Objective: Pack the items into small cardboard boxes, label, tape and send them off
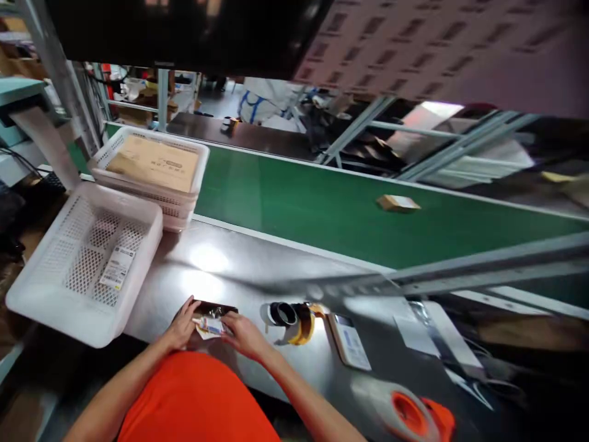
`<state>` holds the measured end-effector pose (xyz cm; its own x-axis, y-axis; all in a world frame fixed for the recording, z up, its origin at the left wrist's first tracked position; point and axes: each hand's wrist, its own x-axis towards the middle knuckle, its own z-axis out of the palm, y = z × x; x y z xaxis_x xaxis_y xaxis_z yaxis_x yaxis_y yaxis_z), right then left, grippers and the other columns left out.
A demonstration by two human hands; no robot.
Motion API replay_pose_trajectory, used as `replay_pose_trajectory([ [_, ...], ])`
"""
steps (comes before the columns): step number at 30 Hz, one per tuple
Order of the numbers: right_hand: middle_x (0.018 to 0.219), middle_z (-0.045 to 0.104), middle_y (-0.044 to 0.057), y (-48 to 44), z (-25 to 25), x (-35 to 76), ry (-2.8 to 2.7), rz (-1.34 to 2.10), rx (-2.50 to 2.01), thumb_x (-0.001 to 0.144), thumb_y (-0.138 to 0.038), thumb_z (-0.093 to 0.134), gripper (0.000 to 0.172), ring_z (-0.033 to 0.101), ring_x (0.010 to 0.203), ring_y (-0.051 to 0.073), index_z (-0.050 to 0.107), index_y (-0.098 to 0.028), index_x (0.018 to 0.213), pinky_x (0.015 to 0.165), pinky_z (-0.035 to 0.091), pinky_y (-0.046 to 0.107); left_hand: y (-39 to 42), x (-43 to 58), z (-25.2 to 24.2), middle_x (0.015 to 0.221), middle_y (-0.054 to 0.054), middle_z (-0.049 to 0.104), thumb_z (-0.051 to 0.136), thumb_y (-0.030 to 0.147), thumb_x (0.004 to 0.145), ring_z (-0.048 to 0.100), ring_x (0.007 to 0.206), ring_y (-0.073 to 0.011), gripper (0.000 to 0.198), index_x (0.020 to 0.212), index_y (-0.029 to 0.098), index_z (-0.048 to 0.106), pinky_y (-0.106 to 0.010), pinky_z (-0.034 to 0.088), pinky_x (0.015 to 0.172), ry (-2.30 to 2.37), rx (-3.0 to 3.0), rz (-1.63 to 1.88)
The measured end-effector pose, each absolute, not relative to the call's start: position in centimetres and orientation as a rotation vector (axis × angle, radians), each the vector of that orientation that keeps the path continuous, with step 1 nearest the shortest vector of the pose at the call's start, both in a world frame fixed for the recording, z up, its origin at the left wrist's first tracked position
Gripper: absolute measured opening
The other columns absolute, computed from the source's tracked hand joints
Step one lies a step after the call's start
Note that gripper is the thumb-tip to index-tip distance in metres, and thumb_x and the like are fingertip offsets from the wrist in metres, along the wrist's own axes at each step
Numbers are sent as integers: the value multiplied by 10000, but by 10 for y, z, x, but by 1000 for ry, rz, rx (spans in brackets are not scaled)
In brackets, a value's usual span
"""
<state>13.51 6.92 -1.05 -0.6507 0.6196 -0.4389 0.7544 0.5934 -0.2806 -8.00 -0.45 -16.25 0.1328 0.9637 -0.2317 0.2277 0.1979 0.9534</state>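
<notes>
A small dark-edged box [208,305] lies at the front edge of the metal table, close to my body. My left hand [182,326] grips its left side, fingertips over the rim. In the box's opening sits a small clear plastic packet [212,326] with white, blue and yellow print. My right hand [243,335] has its fingers closed on the packet's right end. Blur hides the fine detail of the contents. To the right of that hand stand a black tape roll [286,314] and a yellow-brown tape roll [302,325].
White baskets stand at left: an open one [87,258] with a label inside, and a stack [159,132] holding a cardboard parcel. A green conveyor [285,193] carries a small carton [398,203]. A boxed item [348,341] and a tape dispenser [414,411] lie right.
</notes>
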Motion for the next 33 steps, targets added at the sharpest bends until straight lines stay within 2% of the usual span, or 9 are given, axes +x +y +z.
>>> replay_pose_trajectory([
  [4, 1083, 798, 114, 81, -36, 132, 2425, -682, 1240, 889, -282, 740, 215, 766, 969, 268, 799, -175, 1066, 831, 601, 336, 5, -89, -168, 1804, -124, 206, 485, 289, 937, 193, 1669, -285, 679, 1604, 180, 426, -497, 117, 1381, 1329, 1315, 770],
  [7, 954, 800, 97, 91, -48, 126, 2382, -689, 1328, 856, -273, 807, 174, 768, 890, 256, 799, -167, 994, 781, 605, 326, 12, -92, -171, 1816, -106, 166, 518, 183, 786, 123, 1683, -258, 857, 1628, 174, 363, -456, 76, 1385, 1314, 1284, 728],
  [10, 1161, 765, 128, 87, -62, 116, 2374, -630, 1464, 987, -286, 718, 235, 742, 1052, 253, 741, -137, 1167, 909, 618, 400, 18, -93, -176, 1821, -110, 140, 503, 145, 699, 80, 1688, -242, 959, 1641, 148, 324, -414, 78, 1383, 1302, 1299, 727],
  [14, 1225, 724, 83, 77, -83, 102, 2363, -634, 1484, 1027, -381, 697, 310, 721, 1063, 221, 690, -155, 1239, 932, 632, 441, 22, -95, -181, 1805, -95, 219, 498, 165, 702, 115, 1683, -275, 913, 1609, 178, 396, -473, 74, 1384, 1305, 1405, 762],
  [21, 1279, 714, 87, 76, -95, 97, 2549, -611, 1393, 1046, -318, 666, 286, 714, 1120, 232, 677, -171, 1292, 954, 630, 450, 24, -96, -183, 1764, -110, 328, 495, 176, 751, 207, 1664, -299, 842, 1591, 183, 428, -513, 121, 1380, 1361, 1502, 736],
  [25, 1153, 749, 60, 78, -97, 85, 2563, -620, 1361, 1036, -319, 687, 221, 738, 1009, 201, 714, -156, 1183, 899, 645, 415, 23, -98, -182, 1761, -112, 330, 479, 179, 775, 242, 1652, -297, 828, 1600, 182, 414, -523, 155, 1373, 1390, 1557, 714],
  [28, 1152, 762, 106, 72, -99, 86, 2572, -596, 1347, 1026, -252, 677, 183, 744, 1039, 236, 735, -138, 1157, 893, 638, 412, 21, -100, -185, 1742, -123, 360, 466, 173, 788, 269, 1641, -295, 797, 1585, 179, 433, -529, 192, 1364, 1396, 1597, 732],
  [31, 1280, 737, 184, 64, -101, 100, 2652, -579, 1306, 974, -197, 690, 297, 705, 1206, 319, 729, -153, 1265, 951, 606, 418, 19, -99, -188, 1712, -132, 399, 463, 163, 784, 292, 1630, -292, 775, 1559, 175, 465, -525, 199, 1362, 1392, 1625, 727],
  [33, 1256, 753, 181, 65, -103, 108, 2677, -584, 1273, 947, -195, 704, 405, 722, 1182, 317, 693, -158, 1350, 938, 604, 393, 18, -97, -187, 1690, -143, 422, 460, 158, 786, 319, 1615, -292, 771, 1557, 166, 465, -524, 202, 1361, 1388, 1635, 712],
])
